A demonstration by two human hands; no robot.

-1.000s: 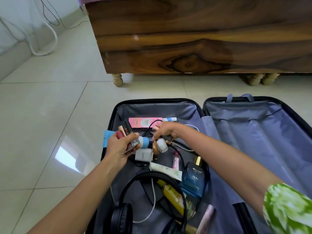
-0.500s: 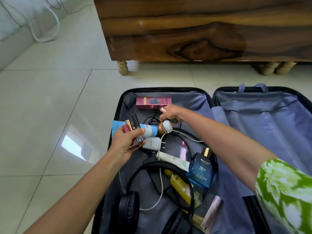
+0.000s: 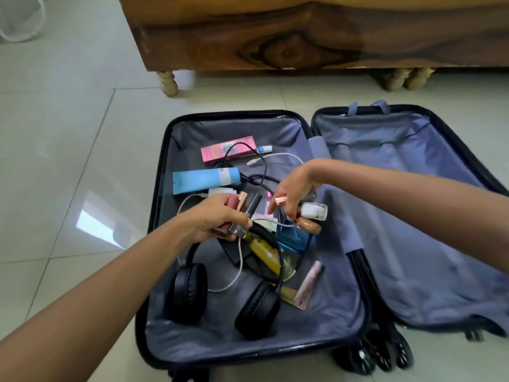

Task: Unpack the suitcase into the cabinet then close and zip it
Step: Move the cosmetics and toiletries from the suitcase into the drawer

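While the black headphones [image 3: 223, 296] sit nearest me in the open suitcase [image 3: 162, 188] on the floor, my left hand [image 3: 217, 221] grip is wrapped around a bunch of lipsticks [image 3: 242, 209], my right hand [image 3: 294, 194] pinches small bottles [image 3: 312, 216], blue tube [image 3: 205, 179] and pink box [image 3: 228, 150] further back, wooden cabinet [image 3: 275, 37] beyond.

One open suitcase [image 3: 316, 334], one pair of black headphones [image 3: 220, 296], one blue tube [image 3: 205, 180], one pink box [image 3: 228, 151] — two hands.

Both bare forearms reach inward from seven and three o'clock, the left hand [image 3: 217, 220] curled around a cluster of slim cosmetic tubes [image 3: 245, 209], the right hand [image 3: 296, 193] bent downward at the wrist, fingers pinching small bottles [image 3: 312, 213].
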